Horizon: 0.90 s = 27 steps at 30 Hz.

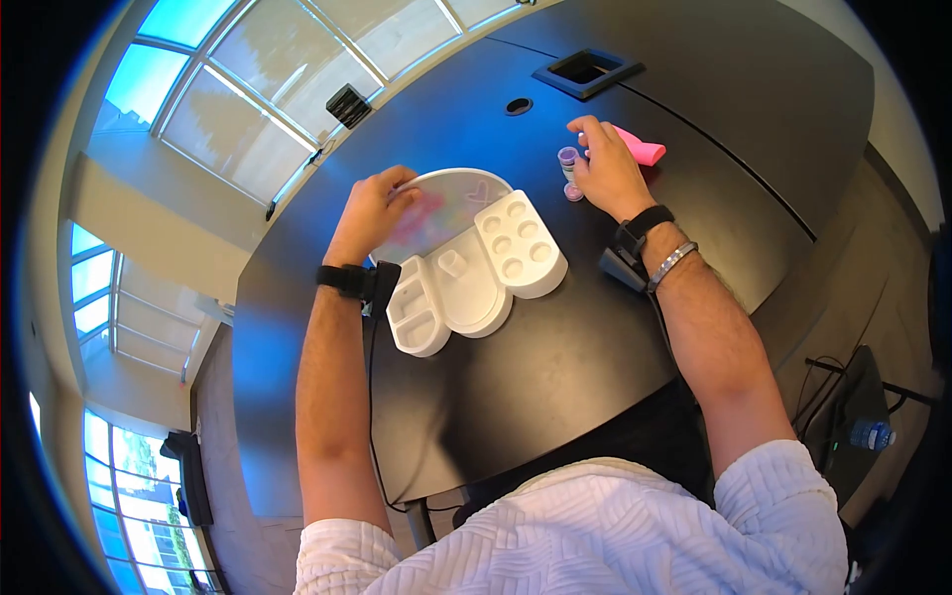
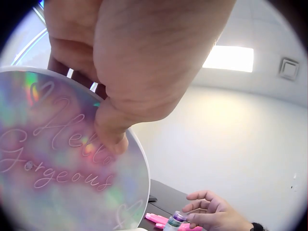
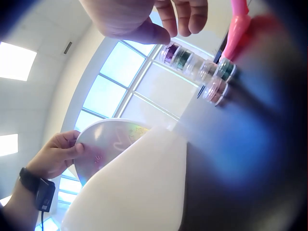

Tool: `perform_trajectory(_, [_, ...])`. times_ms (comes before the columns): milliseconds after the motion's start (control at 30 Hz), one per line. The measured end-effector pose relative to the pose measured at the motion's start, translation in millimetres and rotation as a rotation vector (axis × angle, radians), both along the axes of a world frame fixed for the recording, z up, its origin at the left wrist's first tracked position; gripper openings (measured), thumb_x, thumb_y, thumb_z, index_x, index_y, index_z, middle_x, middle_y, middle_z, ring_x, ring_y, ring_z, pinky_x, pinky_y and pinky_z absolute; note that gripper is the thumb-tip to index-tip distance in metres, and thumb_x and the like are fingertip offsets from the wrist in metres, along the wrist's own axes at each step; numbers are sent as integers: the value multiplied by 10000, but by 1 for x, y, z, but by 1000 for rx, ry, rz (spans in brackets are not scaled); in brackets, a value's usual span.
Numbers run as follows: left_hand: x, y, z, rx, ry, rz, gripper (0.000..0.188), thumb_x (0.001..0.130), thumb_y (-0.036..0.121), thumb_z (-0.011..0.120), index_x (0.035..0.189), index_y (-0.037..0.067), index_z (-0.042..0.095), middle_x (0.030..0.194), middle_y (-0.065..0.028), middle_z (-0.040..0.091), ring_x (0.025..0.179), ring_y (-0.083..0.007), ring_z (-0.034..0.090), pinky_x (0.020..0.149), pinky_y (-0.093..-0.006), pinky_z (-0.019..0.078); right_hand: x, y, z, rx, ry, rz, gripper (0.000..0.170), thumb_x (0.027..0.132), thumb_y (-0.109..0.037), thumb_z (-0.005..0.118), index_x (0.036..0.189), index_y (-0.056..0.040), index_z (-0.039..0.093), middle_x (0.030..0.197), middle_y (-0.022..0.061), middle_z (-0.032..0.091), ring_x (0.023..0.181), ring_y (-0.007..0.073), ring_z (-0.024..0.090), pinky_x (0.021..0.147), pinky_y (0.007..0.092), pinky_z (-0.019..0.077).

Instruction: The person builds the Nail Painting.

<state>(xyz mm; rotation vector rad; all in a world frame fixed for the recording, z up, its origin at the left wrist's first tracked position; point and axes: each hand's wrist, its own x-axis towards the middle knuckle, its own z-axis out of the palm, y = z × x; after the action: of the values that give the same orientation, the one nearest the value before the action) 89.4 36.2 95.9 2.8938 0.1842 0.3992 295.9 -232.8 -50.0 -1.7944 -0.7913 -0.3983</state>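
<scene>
With its thumb on the shiny face and its fingers behind the rim, my left hand grips a round, pearly lid. "Hello Gorgeous" and hearts are written on the lid, which stands tilted up at the back of a white case. The case has six round wells on the right and a small white block in its middle section. Near the top of a stack of small clear jars, my right hand hovers with loosely bent fingers. Purple and green show inside the jars. A pinkish jar stands beside the stack.
A bright pink plastic object lies just beyond the right hand. Farther back, the dark table has a round hole and a square recessed opening. A cable runs from the left wrist down past the table's front edge.
</scene>
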Motion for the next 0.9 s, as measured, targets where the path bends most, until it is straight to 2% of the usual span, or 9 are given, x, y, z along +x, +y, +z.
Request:
perform_trajectory(167, [-27,-4,3,-8,-271,-8,285,959,172,824,1213,54,766,1171,-130,798,1033,-292,763,876,-405,610,3,0,-5,-115,15,62,586,843,2,772,1399,-97,618,1229,217,658,1200,423,656,1054,476,548])
perform_trajectory(233, [-43,-5,6,-137,-397,48,312,956,177,847,1228,51,762,1224,-118,786,1070,-260,755,900,-373,611,-4,-4,2,-136,-5,100,633,835,-10,785,1434,-119,613,1239,223,652,1198,429,653,1063,478,548])
perform_trajectory(300, [-62,-7,1,-167,-424,66,302,971,169,844,1227,34,758,1178,-108,787,1072,-230,747,908,-353,611,-9,-3,2,-161,-20,138,680,827,-23,797,1469,-142,608,1250,229,647,1196,435,651,1072,480,549])
perform_trajectory(367, [-81,-1,-13,-311,-479,101,295,979,172,845,1220,26,759,1149,-97,782,1068,-212,737,885,-354,610,-7,0,-11,-210,-227,104,737,829,-22,795,1521,-180,595,1253,229,645,1188,443,647,1063,485,554])
perform_trajectory(533, [-120,8,-64,-563,-444,145,216,1022,118,816,1208,35,744,1034,-51,750,894,-83,678,793,-240,555,-3,-2,-15,-341,-225,116,716,850,-3,786,1519,-180,603,1218,202,663,1185,417,658,1038,470,564])
perform_trajectory(600, [-131,11,-86,-621,-437,151,219,1019,118,821,1205,32,745,1033,-45,750,897,-82,677,787,-238,551,-5,-4,-10,-382,-191,130,698,859,4,786,1509,-179,609,1208,194,668,1182,407,662,1033,464,565])
perform_trajectory(700, [-135,8,-108,-671,-437,178,212,1013,113,828,1192,31,749,1031,-32,748,890,-76,671,772,-227,538,-1,-5,-7,-381,-12,200,610,883,-7,807,1449,-152,634,1262,193,686,1235,399,662,1117,462,535])
perform_trajectory(767, [-136,4,-116,-671,-414,162,192,1016,109,822,1179,33,753,1035,-28,749,880,-75,665,775,-223,534,4,-3,-11,-306,-52,186,584,881,-6,806,1415,-171,636,1235,179,693,1177,388,682,1024,454,565])
perform_trajectory(900, [-144,3,-133,-671,-476,138,169,1020,105,813,1157,25,752,1043,-24,753,877,-75,670,763,-234,538,-3,-3,-11,-310,-92,168,529,882,-8,809,1362,-162,647,1242,178,716,1187,380,695,1015,441,568])
